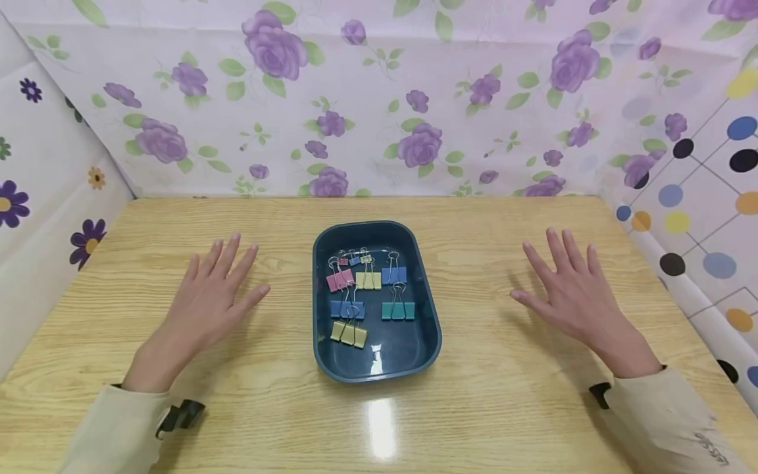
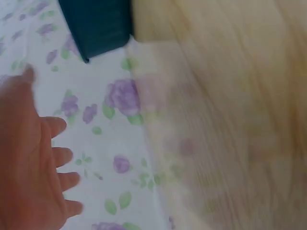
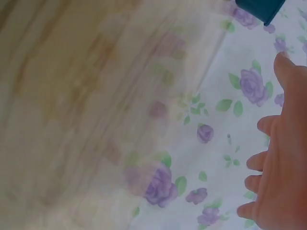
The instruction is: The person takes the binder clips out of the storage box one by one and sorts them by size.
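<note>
Dark teal tray [image 1: 331, 250], purple-rose backdrop [image 1: 379, 99], light wood table [image 1: 474, 395].

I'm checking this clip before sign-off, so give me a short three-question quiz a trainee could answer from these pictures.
1. True or false: the left hand is gripping a clip.
2. Where do the binder clips lie: A) loose on the table, B) in the dark blue tray, C) in the right hand?
3. Fill in: the right hand is spread open over the wooden ____.

Key:
1. False; its fingers are spread and it holds nothing.
2. B; the tray sits between the two hands.
3. Table.
</note>
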